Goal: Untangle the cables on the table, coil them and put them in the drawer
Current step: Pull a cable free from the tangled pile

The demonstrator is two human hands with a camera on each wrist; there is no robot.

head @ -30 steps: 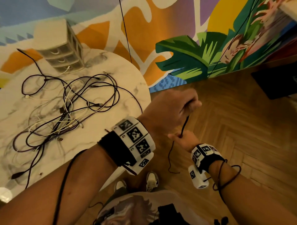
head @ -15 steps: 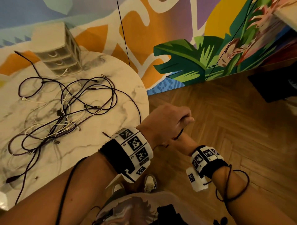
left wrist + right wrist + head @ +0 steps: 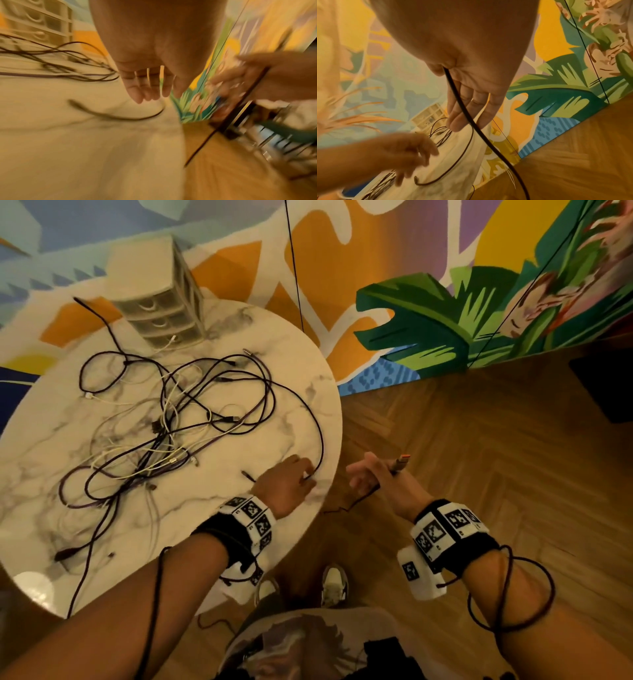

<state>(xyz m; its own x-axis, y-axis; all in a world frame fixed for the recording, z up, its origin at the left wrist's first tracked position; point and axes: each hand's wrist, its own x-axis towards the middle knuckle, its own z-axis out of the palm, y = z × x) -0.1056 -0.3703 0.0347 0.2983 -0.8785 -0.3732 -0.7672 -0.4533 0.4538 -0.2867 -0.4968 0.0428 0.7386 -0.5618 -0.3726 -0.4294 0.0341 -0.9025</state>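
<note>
the tangle of cables (image 3: 161, 436), dark and white leads crossed over one another, lay spread across the round marble worktop (image 3: 281, 392), with one dark cable (image 3: 320, 436) looping out to the worktop's near-right edge. the left hand (image 3: 286, 486) reached over that edge with its fingers (image 3: 137, 93) extended and relaxed, tips at or just above the loop's free end; no grip was evident and contact could not be confirmed through the blur. the right hand (image 3: 380, 477), held off the worktop above the wooden floor, grasped a separate dark lead (image 3: 465, 117) whose orange-tipped plug (image 3: 401, 461) projected past the fingers, the remainder hanging slack below the palm. further turns of dark cable sat around the right forearm. judgement: these leads are light, limp and will not hold a shape; the jackets look smooth and liable to slide through a loose hold, and the plugs will catch on neighbouring loops. best taken near a plug end and drawn out gradually, not pulled from mid-span, which would tighten the knot. the small drawer unit (image 3: 161, 313) stood at the worktop's far edge, three drawers apparently closed, contents not discernible; a white lead (image 3: 168, 342) lay against its base. nothing had yet been stowed as far as could be seen.
</note>
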